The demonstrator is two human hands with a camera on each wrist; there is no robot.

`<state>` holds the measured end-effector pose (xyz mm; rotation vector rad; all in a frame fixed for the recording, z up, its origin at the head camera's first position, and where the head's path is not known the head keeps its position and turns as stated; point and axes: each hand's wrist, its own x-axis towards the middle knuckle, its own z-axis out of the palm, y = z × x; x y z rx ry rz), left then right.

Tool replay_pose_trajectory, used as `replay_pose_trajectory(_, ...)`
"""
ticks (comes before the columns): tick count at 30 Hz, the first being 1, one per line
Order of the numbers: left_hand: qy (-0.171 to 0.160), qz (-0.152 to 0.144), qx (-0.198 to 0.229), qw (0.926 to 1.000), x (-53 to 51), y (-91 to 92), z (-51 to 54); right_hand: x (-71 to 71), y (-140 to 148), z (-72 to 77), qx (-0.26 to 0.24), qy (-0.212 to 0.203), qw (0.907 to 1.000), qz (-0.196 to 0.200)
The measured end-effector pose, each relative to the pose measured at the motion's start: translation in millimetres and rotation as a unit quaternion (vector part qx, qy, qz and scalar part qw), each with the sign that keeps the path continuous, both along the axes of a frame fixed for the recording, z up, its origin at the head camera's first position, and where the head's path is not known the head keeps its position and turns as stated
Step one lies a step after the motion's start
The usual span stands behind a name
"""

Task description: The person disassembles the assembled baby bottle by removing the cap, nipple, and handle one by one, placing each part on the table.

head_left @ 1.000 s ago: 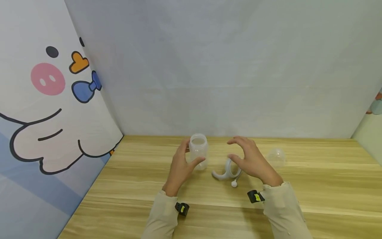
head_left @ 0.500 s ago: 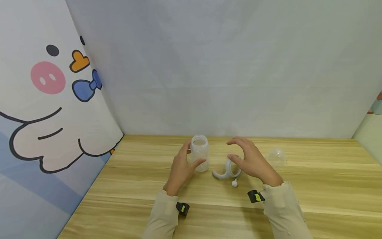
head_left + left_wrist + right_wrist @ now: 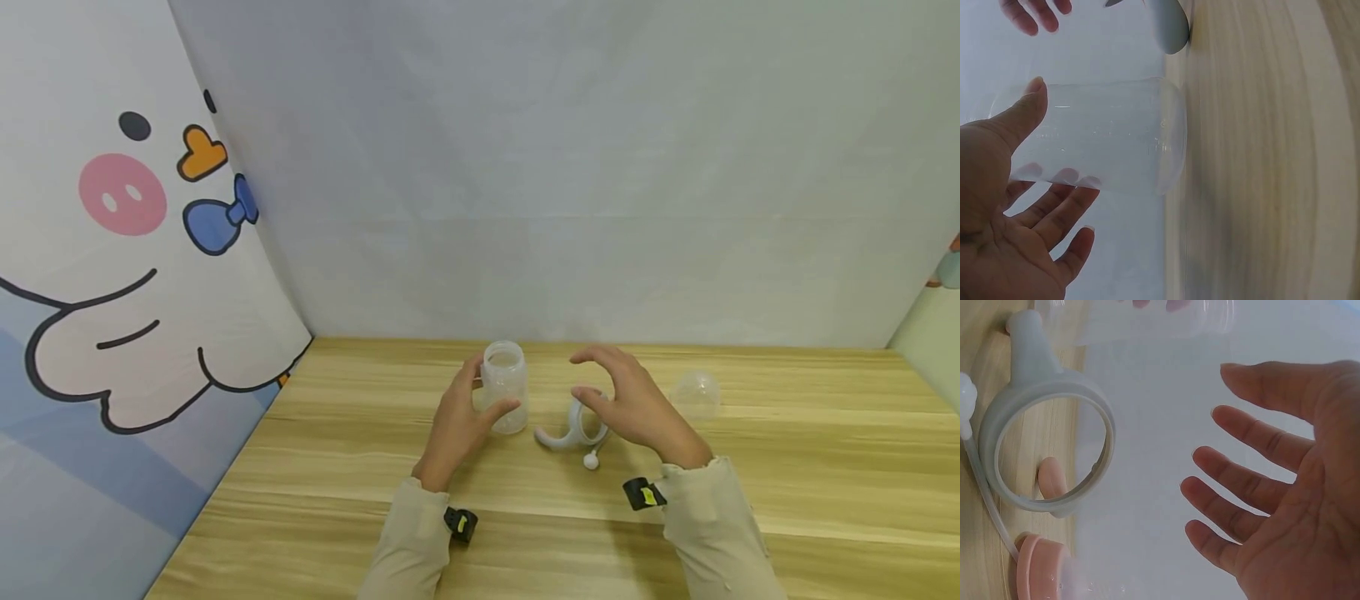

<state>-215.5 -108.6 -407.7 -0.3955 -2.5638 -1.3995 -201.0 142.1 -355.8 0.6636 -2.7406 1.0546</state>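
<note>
My left hand holds a clear baby bottle around its body, thumb in front and fingers behind. The bottle is upright, its mouth uncovered. In the left wrist view the thumb lies along the clear wall of the bottle. To the right, my right hand hovers with fingers spread and loosely bent, holding nothing. Beneath it is a grey ring with handles, standing on edge. A white straw weight lies beside the ring. The right wrist view shows its tube running to a pink collar.
A clear dome cover sits on the wooden table, right of and behind the right hand. A plain pale backdrop rises at the table's far edge. On the left hangs a cartoon-printed cloth.
The bottle and left hand have shifted slightly right, and the bottle has come down a little in the head view. My right hand has stayed almost still.
</note>
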Motion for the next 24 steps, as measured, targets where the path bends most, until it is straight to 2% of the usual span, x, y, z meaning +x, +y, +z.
replay_pose_trajectory(8, -0.011, -0.011, 0.009, 0.9998, -0.3, -0.9, -2.2, 2.4, -2, -0.4, -0.011, 0.005, 0.9998, 0.013)
replay_pose_trajectory(13, -0.023, 0.003, -0.032, 0.9992, 3.1, -2.2, -1.3, 5.8, -4, -0.7, -0.003, 0.013, 0.9999, 0.009)
replay_pose_trajectory(16, -0.021, 0.015, -0.081, 0.9964, 6.1, -2.8, 6.0, 10.1, -5, 1.4, 0.024, 0.030, 0.9990, -0.021)
replay_pose_trajectory(19, -0.023, 0.028, -0.137, 0.9899, 11.1, -3.6, 17.6, 15.9, -7, 2.4, 0.061, 0.026, 0.9957, -0.065)
replay_pose_trajectory(24, -0.057, 0.028, -0.212, 0.9751, 22.9, -4.7, 39.0, 22.5, -11, -1.3, 0.106, -0.059, 0.9873, -0.103)
